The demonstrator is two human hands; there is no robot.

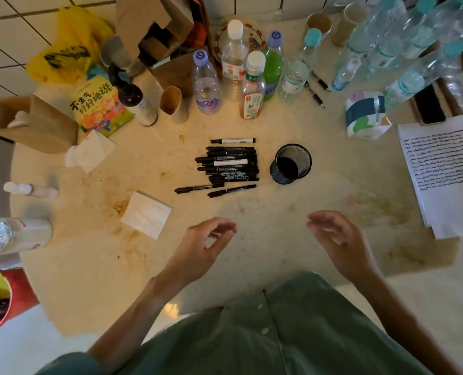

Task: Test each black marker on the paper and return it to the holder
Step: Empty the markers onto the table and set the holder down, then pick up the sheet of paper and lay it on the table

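Both hands hover empty over the stained cream counter (252,125), left hand (206,244) and right hand (338,244) loosely curled. The pile of black markers (231,165) lies just beside the black mesh holder (290,163), seemingly empty, within easy reach. The scribbled white paper (447,169) sits far right.

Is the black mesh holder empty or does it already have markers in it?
Empty: the mesh holder stands upright with only its dark bottom showing, and the markers lie piled on the table beside it.
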